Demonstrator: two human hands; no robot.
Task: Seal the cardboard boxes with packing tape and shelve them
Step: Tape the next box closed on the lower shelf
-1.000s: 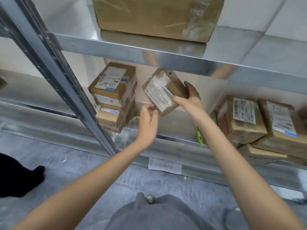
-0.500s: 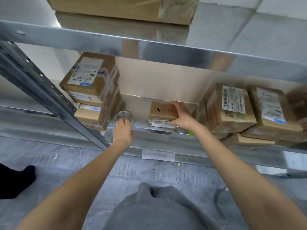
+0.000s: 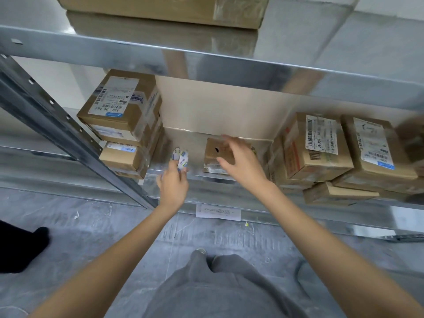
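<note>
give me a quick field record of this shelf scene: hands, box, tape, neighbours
left hand: grips clear packing tape roll
right hand: open, fingers spread over small brown cardboard box; contact unclear
small box: lying on metal shelf
left neighbours: stacked labelled boxes
right neighbours: labelled boxes

Bare shelf gap between box stacks

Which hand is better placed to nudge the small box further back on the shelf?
Right. The right hand is open just above the small box, while the left hand holds the tape roll.
</note>
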